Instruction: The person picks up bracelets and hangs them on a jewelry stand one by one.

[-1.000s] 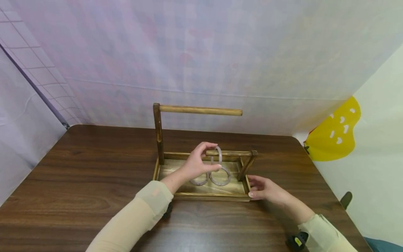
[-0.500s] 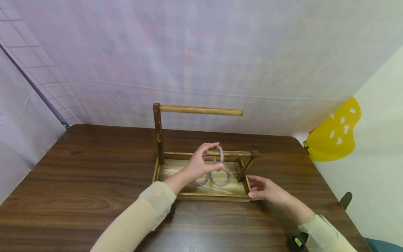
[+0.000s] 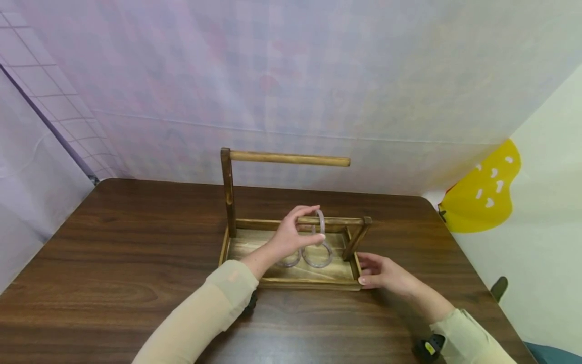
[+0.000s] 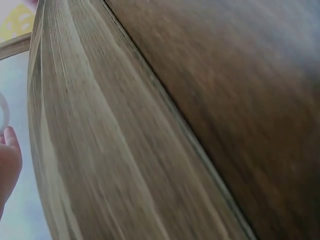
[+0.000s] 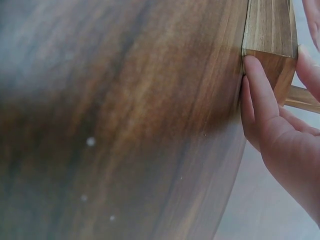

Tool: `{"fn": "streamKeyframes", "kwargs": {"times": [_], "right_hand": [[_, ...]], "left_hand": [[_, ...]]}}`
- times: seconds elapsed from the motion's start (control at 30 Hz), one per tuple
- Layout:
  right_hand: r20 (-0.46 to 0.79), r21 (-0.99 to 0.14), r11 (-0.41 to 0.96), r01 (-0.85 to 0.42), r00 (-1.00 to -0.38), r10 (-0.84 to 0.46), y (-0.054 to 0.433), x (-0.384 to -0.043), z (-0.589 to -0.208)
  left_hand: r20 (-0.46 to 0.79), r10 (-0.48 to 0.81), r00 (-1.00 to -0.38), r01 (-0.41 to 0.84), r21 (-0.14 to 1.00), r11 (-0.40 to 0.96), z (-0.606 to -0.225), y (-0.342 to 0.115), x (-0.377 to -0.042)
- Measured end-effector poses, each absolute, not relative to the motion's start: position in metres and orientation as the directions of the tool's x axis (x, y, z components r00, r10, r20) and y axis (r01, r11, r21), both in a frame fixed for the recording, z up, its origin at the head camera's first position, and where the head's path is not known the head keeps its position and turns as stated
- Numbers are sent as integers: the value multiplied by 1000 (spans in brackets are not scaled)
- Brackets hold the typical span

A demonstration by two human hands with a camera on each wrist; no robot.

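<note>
My left hand (image 3: 286, 240) pinches a pale translucent bangle (image 3: 322, 222) between thumb and fingertips, around the lower bar (image 3: 343, 221) of a wooden jewellery stand. Part of that bangle (image 4: 4, 111) shows at the left edge of the left wrist view. Two similar rings appear lower down over the stand's tray (image 3: 309, 285): a right ring (image 3: 318, 267), and a left ring (image 3: 289, 265) partly covered by my hand. My right hand (image 3: 386, 275) rests against the tray's right end, and the right wrist view shows its extended fingers (image 5: 260, 87) on the end wall.
An upper wooden bar (image 3: 291, 158) juts right from a tall left post (image 3: 229, 192), its right end free. The lower bar joins a short right post (image 3: 357, 238). All this stands on a dark wooden table (image 3: 136, 253), with a pale curtain (image 3: 291, 76) close behind.
My left hand has shifted slightly to the right, carrying the bangle with it along the lower bar. The right hand and the stand look unmoved.
</note>
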State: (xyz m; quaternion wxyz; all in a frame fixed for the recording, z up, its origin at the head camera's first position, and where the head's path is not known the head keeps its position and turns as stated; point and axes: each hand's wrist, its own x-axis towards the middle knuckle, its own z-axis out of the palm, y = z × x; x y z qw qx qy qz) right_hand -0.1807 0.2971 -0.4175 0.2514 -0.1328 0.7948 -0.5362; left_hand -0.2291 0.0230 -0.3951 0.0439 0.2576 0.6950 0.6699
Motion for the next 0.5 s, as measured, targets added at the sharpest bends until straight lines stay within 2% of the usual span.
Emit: {"fn": "streamKeyframes", "kwargs": {"times": [0.5], "right_hand": [[-268, -924, 373, 81, -834, -482, 297, -181, -417]], "left_hand": [[225, 421, -878, 200, 974, -103, -397, 35, -227]]}}
